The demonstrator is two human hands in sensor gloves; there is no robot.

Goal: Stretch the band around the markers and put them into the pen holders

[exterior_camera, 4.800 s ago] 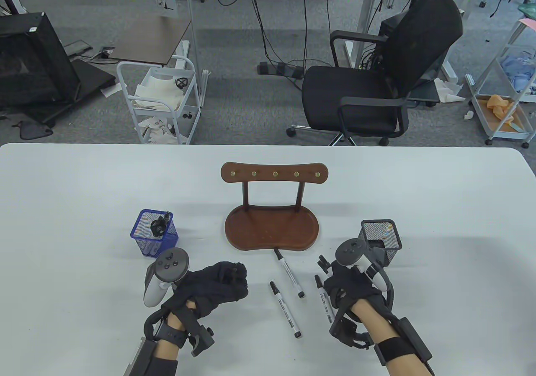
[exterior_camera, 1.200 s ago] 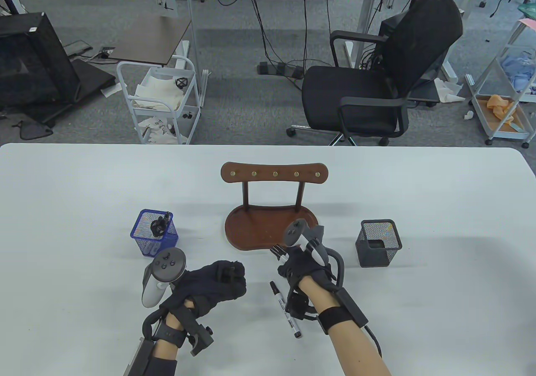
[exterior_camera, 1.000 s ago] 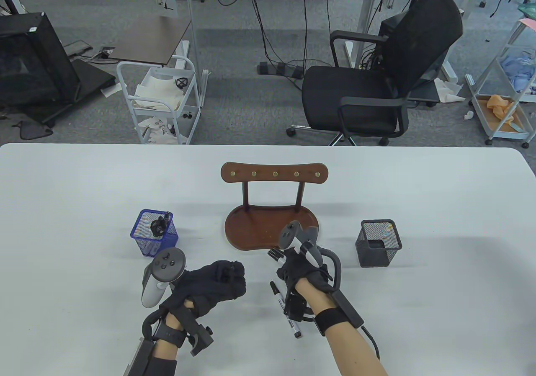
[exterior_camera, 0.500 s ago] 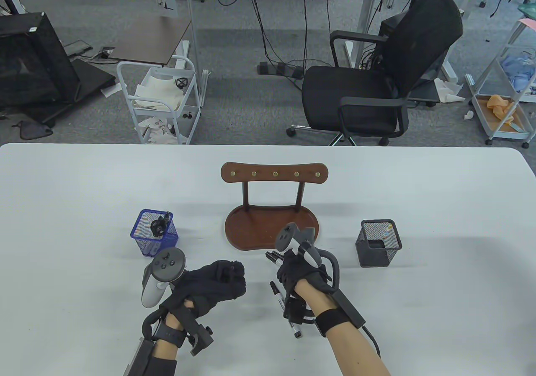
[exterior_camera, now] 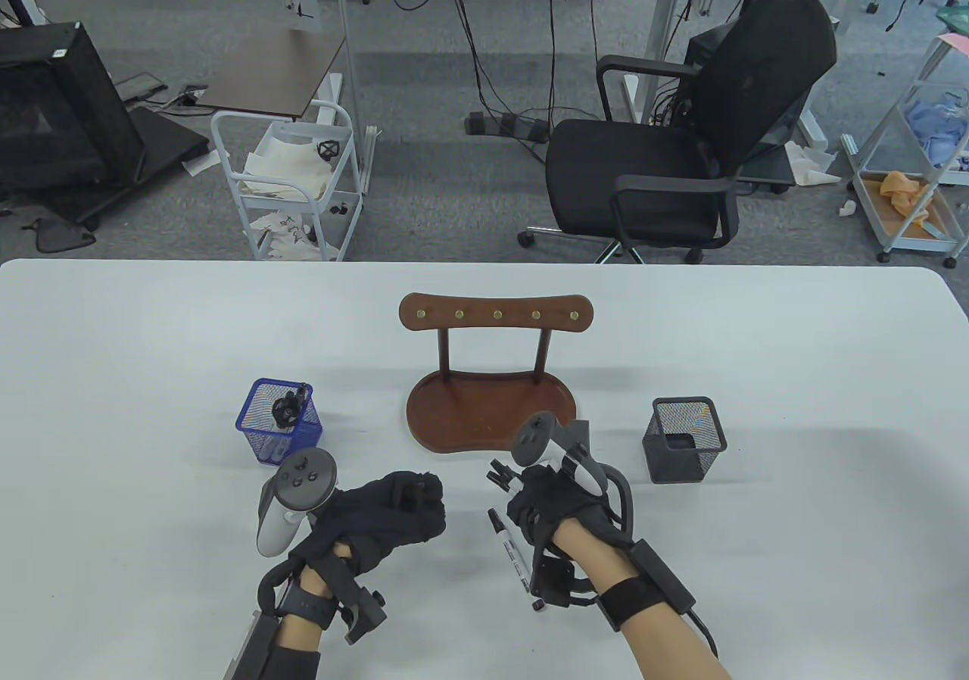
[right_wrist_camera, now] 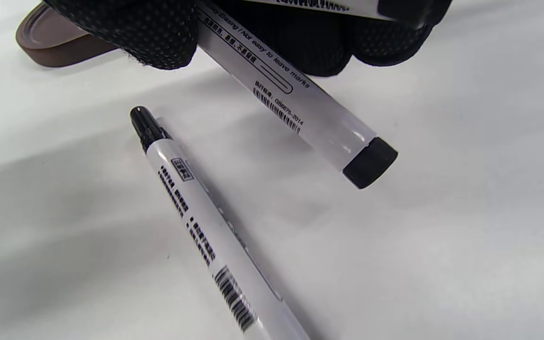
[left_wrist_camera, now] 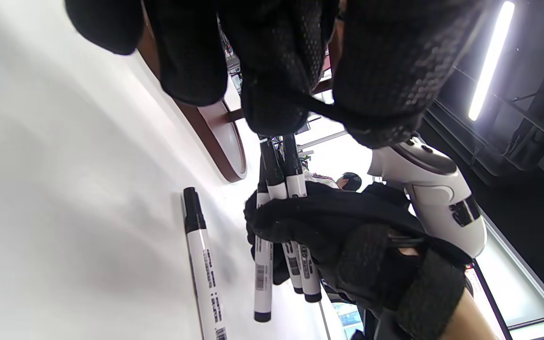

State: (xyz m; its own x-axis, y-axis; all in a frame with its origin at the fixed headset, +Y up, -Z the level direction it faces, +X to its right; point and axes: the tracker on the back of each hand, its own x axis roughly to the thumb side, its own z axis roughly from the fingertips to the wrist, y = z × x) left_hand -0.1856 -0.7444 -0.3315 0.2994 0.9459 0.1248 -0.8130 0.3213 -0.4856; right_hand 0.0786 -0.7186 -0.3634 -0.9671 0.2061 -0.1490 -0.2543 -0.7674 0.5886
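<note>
My right hand (exterior_camera: pixel 545 506) grips a bunch of three white markers with black caps (exterior_camera: pixel 500 475), caps pointing away from me; the bunch (left_wrist_camera: pixel 281 189) hangs just above the table. One more marker (exterior_camera: pixel 511 551) lies loose on the table beside that hand, also seen in the wrist views (left_wrist_camera: pixel 201 255) (right_wrist_camera: pixel 196 217). My left hand (exterior_camera: pixel 401 513) is curled into a fist to the left, and a thin black band (left_wrist_camera: pixel 328 111) runs taut between its fingers (left_wrist_camera: pixel 272 56). A blue mesh pen holder (exterior_camera: pixel 278 422) holds banded markers. The black mesh pen holder (exterior_camera: pixel 683 438) stands at the right.
A brown wooden stand (exterior_camera: pixel 492 407) with a kidney-shaped base and a peg rail sits just beyond both hands. The table's front edge is close behind my wrists. An office chair and carts stand on the floor past the table.
Since the earliest frame my right hand has gathered markers and moved left from the black holder. In the last half second it shifted slightly right and toward me. My left fist stayed still.
</note>
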